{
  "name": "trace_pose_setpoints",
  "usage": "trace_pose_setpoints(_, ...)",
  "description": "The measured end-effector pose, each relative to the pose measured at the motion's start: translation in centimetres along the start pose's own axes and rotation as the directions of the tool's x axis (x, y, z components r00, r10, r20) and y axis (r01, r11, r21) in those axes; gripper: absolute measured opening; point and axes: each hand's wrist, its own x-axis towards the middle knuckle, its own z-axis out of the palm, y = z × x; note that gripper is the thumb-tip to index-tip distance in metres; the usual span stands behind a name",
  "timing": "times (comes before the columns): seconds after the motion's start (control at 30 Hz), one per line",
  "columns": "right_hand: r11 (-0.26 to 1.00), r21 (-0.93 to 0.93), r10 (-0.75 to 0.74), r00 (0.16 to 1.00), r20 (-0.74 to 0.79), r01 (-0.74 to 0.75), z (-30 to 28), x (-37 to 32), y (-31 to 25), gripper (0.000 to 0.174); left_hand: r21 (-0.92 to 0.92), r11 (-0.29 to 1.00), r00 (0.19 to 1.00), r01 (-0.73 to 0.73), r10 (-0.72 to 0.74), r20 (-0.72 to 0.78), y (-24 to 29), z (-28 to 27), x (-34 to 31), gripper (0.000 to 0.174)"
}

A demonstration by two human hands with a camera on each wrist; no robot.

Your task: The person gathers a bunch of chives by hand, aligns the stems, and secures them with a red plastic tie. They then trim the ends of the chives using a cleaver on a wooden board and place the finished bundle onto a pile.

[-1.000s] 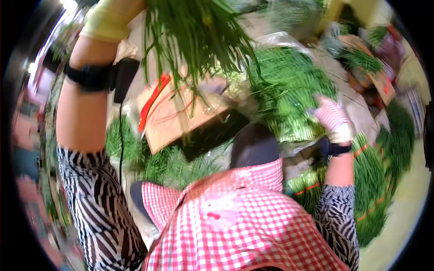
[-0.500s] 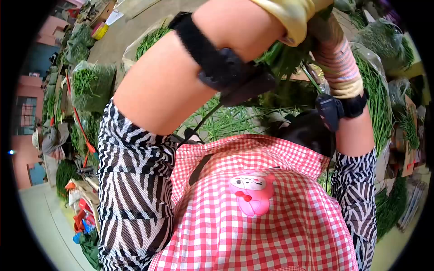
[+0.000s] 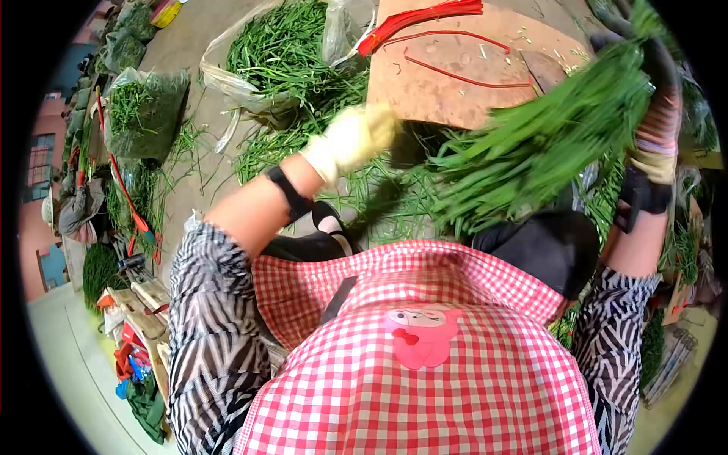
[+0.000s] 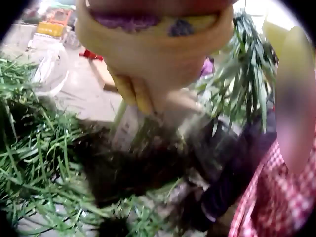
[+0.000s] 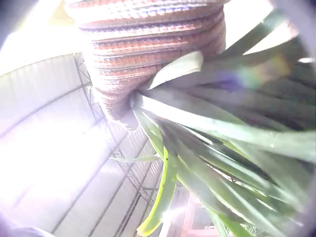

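My right hand (image 3: 661, 87), in a striped glove, grips a bunch of long green leaves (image 3: 553, 136) at the upper right. The leaves hang down and left over the board's edge. The right wrist view shows the striped glove (image 5: 153, 54) around the bunch, the leaves (image 5: 222, 138) fanning out below it; the fingers are mostly hidden. My left hand (image 3: 355, 142), in a yellow glove, is in front of the board's near left corner, blurred and apart from the bunch. Its yellow fingers (image 4: 131, 94) point downward beside a blurred pale strip; whether they hold it is unclear.
A wooden board (image 3: 447, 91) carries red ties (image 3: 425, 19) and a flat blade. Left of it lies an open plastic bag of greens (image 3: 280, 49), with another bag (image 3: 144, 114) farther left. Loose leaves litter the floor around the feet.
Half a second ago both hands were close together at the upper right. My left hand has moved left and back, while my right hand has shifted right with the bunch, uncovering the board.
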Motion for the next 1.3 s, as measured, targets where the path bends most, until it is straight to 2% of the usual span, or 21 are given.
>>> trace_pose_setpoints(0.03,0.999,0.038,0.039,0.999,0.008,-0.040,-3.4,0.3,-0.6,0.065,0.189,0.973,0.925,-0.134,0.054,0.376,-2.1,3.6,-1.9,0.016)
trace_pose_setpoints(0.07,0.994,0.094,0.057,0.997,0.056,-0.062,-4.5,1.1,-1.4,0.065,0.013,0.979,0.847,-0.201,0.167,0.505,-3.1,7.3,-5.5,0.016)
trace_pose_setpoints(0.13,0.971,0.236,0.006,0.989,0.145,-0.040,-3.9,0.1,-2.0,0.066,-0.189,0.807,0.598,-0.559,0.551,0.583,-5.5,16.8,-10.6,0.015)
trace_pose_setpoints(0.2,0.964,0.266,-0.031,0.994,0.105,0.002,-2.3,0.2,-1.6,0.066,-0.179,0.663,0.502,-0.727,0.691,0.520,-6.1,23.5,-15.3,0.018)
trace_pose_setpoints(0.37,0.999,0.052,0.005,0.996,-0.092,-0.001,1.8,0.8,-1.0,0.073,-0.040,0.491,0.179,-0.870,0.392,0.902,-8.3,32.8,-20.1,0.047)
trace_pose_setpoints(0.43,0.994,0.098,0.060,0.994,-0.086,-0.052,1.1,1.4,-0.5,0.082,0.008,0.640,0.461,-0.769,0.546,0.699,-14.5,34.4,-18.8,0.059)
trace_pose_setpoints(0.47,0.968,0.243,0.073,0.997,-0.014,-0.067,0.1,1.8,0.3,0.085,0.129,0.642,0.505,-0.756,0.446,0.739,-14.0,26.5,-15.0,0.061)
trace_pose_setpoints(0.5,0.971,0.226,0.084,0.996,-0.022,-0.077,-0.5,1.8,0.5,0.087,0.198,0.858,0.751,-0.473,0.276,0.600,-17.6,25.8,-14.5,0.056)
trace_pose_setpoints(0.57,0.989,0.103,0.113,0.990,-0.088,-0.104,-1.3,1.4,0.8,0.090,0.542,0.808,0.799,-0.231,-0.160,0.580,-23.3,17.8,-10.7,0.052)
trace_pose_setpoints(0.6,0.991,0.045,0.130,0.984,-0.119,-0.126,-1.9,1.0,0.8,0.092,0.745,0.607,0.782,-0.277,-0.309,0.542,-26.1,14.4,-9.6,0.048)
trace_pose_setpoints(0.67,0.981,-0.066,0.167,0.971,-0.172,-0.181,-3.2,0.6,0.8,0.097,0.919,0.305,0.620,-0.251,-0.678,0.394,-26.7,7.1,-7.6,0.056)
trace_pose_setpoints(0.73,0.978,-0.092,0.166,0.966,-0.200,-0.187,-1.9,0.9,0.9,0.094,0.935,0.354,0.486,-0.029,-0.812,0.323,-25.9,0.1,-6.0,0.058)
trace_pose_setpoints(0.8,0.989,-0.023,0.140,0.967,-0.213,-0.148,2.9,1.6,2.1,0.083,0.769,0.606,0.593,0.203,-0.701,0.395,-27.6,0.5,-6.7,0.047)
trace_pose_setpoints(0.83,0.990,0.000,0.138,0.960,-0.243,-0.142,4.9,1.7,2.4,0.079,0.704,0.704,0.678,0.096,-0.564,0.471,-28.2,1.7,-8.0,0.035)
trace_pose_setpoints(0.9,0.979,-0.050,0.171,0.924,-0.343,-0.199,7.4,1.7,2.5,0.065,0.506,0.801,0.588,0.320,-0.586,0.557,-22.7,2.6,-7.0,0.044)
trace_pose_setpoints(0.97,0.957,-0.052,0.234,0.865,-0.444,-0.286,10.2,1.4,2.5,0.054,0.327,0.931,0.589,0.161,-0.357,0.725,-17.2,1.8,-5.8,0.042)
trace_pose_setpoints(1.07,0.934,-0.111,0.278,0.888,-0.367,-0.338,11.9,2.2,3.7,0.043,0.283,0.934,0.714,0.219,-0.351,0.606,-11.1,-0.1,-2.4,0.032)
trace_pose_setpoints(1.1,0.880,-0.379,0.202,0.948,-0.247,-0.287,12.4,2.8,3.7,0.034,0.003,0.932,0.740,0.362,-0.290,0.608,-8.2,-2.9,-1.3,0.036)
trace_pose_setpoints(1.13,0.846,-0.444,0.230,0.953,-0.195,-0.295,13.2,3.6,4.0,0.027,-0.280,0.843,0.771,0.460,-0.223,0.596,-5.3,-5.5,-0.3,0.041)
trace_pose_setpoints(1.2,0.873,-0.332,0.377,0.926,-0.006,-0.358,15.2,4.9,4.3,0.022,-0.872,0.410,0.963,0.268,-0.080,0.259,1.1,-7.5,0.3,0.064)
trace_pose_setpoints(1.3,0.842,-0.388,0.441,0.892,0.098,-0.374,16.7,6.3,6.7,0.026,-0.977,0.193,0.986,0.086,-0.158,0.056,9.8,-9.1,1.2,0.093)
